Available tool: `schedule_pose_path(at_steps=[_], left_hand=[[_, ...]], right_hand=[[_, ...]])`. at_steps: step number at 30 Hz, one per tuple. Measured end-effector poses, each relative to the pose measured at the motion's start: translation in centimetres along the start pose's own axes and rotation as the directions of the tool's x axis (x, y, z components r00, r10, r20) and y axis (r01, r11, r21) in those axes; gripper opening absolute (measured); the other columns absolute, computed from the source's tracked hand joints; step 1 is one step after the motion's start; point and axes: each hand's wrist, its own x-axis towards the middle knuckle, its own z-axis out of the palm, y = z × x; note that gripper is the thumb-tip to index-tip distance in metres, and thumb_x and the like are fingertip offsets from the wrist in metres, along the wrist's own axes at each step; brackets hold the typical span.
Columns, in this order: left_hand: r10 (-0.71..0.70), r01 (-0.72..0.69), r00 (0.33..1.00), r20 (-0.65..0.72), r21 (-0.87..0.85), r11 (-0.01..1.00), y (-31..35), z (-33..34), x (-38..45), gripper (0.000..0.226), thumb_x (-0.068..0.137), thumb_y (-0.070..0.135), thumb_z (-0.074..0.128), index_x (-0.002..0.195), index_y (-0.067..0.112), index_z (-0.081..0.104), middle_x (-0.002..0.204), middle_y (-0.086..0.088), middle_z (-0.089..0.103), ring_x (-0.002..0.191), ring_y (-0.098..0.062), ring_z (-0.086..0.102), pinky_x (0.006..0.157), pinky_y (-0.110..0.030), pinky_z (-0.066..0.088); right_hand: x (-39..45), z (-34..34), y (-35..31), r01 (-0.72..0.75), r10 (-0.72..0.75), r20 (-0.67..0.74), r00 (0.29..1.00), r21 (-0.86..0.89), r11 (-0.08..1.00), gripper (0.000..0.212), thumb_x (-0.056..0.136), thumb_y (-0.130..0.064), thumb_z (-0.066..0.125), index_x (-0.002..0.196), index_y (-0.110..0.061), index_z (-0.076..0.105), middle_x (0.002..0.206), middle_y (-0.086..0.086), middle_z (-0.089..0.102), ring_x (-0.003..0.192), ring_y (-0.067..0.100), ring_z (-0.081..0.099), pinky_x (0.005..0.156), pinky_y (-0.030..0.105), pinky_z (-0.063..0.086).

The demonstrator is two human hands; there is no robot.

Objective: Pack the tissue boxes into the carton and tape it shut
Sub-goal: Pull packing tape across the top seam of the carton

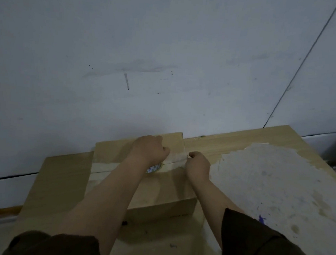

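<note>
A brown carton (164,189) stands on the wooden table (232,144), its top flaps folded down. A strip of clear tape (178,157) runs across the lid seam toward the right edge. My left hand (149,151) rests on the lid, closed around a tape roll (154,168) whose white core peeks out under the wrist. My right hand (197,164) pinches the tape at the carton's right edge. No tissue boxes show; the carton's inside is hidden.
A flat cardboard piece (58,181) lies to the left of the carton, partly under it. The table's right half has a worn, whitish peeled patch (269,185). A grey wall (148,55) rises directly behind the table.
</note>
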Motion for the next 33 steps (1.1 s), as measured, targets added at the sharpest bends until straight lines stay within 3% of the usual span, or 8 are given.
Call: schedule_pose_path(at_steps=[3,9,16,18,21,24,28,33], left_hand=[[0.005,-0.004,1.000,0.009,-0.141,0.990,-0.5,-0.3,0.0,0.035,0.096,0.032,0.037,0.110,0.001,0.047,0.078,-0.008,0.044,0.079,-0.028,0.047,0.058,-0.032,0.029],[-0.132,0.107,0.991,-0.010,-0.527,0.843,-3.4,0.0,-0.9,0.032,0.089,0.043,0.057,0.080,0.013,0.049,0.079,0.000,0.047,0.075,-0.019,0.047,0.059,-0.029,0.031],[-0.391,0.170,0.913,0.115,-0.979,0.110,-4.1,3.2,-3.8,0.039,0.085,0.051,0.062,0.089,0.014,0.073,0.094,-0.002,0.073,0.089,-0.019,0.069,0.084,-0.038,0.054],[-0.377,0.155,0.924,0.072,-0.969,0.195,-4.3,3.0,-3.9,0.045,0.086,0.051,0.061,0.085,0.008,0.072,0.085,-0.005,0.071,0.081,-0.018,0.068,0.077,-0.035,0.052],[-0.272,0.125,0.959,-0.084,-0.732,0.669,-6.7,1.3,-3.2,0.051,0.085,0.055,0.056,0.070,0.006,0.060,0.071,-0.014,0.054,0.072,-0.021,0.058,0.066,-0.031,0.039],[-0.206,0.201,0.978,0.015,-0.309,0.929,-9.5,-1.1,-3.1,0.053,0.088,0.057,0.050,0.117,0.016,0.067,0.129,-0.008,0.063,0.120,-0.025,0.055,0.096,-0.033,0.042],[-0.184,0.107,0.978,-0.097,-0.525,0.844,-10.4,-0.2,-4.8,0.044,0.085,0.055,0.051,0.082,0.011,0.059,0.081,-0.007,0.061,0.084,-0.025,0.058,0.070,-0.033,0.040],[-0.405,0.074,0.913,-0.048,-0.957,0.279,-10.0,2.6,-6.8,0.040,0.081,0.052,0.062,0.073,0.017,0.044,0.073,-0.001,0.047,0.076,-0.018,0.054,0.067,-0.033,0.036]], right_hand=[[-1.5,1.2,0.8,0.151,-0.142,0.083,0.986,-0.111,0.982,0.036,0.098,-0.009,0.033,0.129,-0.003,0.049,0.136,0.016,0.053,0.115,0.030,0.054,0.087,0.032,0.044],[-2.7,2.6,2.4,0.506,-0.450,0.246,0.858,-0.547,0.667,0.065,0.097,-0.027,0.024,0.154,-0.007,-0.001,0.163,0.010,-0.005,0.150,0.021,-0.009,0.122,0.039,-0.004],[-2.5,3.3,2.6,0.488,-0.440,0.254,0.861,-0.658,0.574,0.084,0.083,-0.053,0.001,0.154,-0.008,-0.003,0.162,0.011,-0.006,0.150,0.022,-0.009,0.121,0.039,-0.008],[-2.5,3.4,2.6,0.478,-0.435,0.250,0.865,-0.671,0.566,0.082,0.086,-0.054,0.003,0.153,-0.007,-0.003,0.162,0.012,-0.007,0.150,0.023,-0.010,0.121,0.038,-0.008],[-2.6,3.6,2.5,0.475,-0.426,0.258,0.867,-0.683,0.554,0.078,0.093,-0.053,0.013,0.153,-0.007,-0.004,0.162,0.012,-0.009,0.150,0.022,-0.010,0.121,0.037,-0.008],[-2.6,3.7,2.4,0.470,-0.422,0.253,0.870,-0.685,0.557,0.077,0.095,-0.054,0.016,0.153,-0.007,-0.005,0.162,0.010,-0.010,0.150,0.021,-0.012,0.121,0.037,-0.007],[-2.7,3.8,2.4,0.448,-0.409,0.248,0.878,-0.725,0.523,0.080,0.093,-0.057,0.011,0.153,-0.007,-0.006,0.162,0.012,-0.011,0.149,0.024,-0.014,0.120,0.041,-0.010],[-3.3,5.4,0.8,0.454,-0.395,0.275,0.876,-0.744,0.491,0.088,0.090,-0.065,0.014,0.153,-0.007,-0.007,0.162,0.011,-0.012,0.149,0.025,-0.016,0.116,0.045,-0.017]])
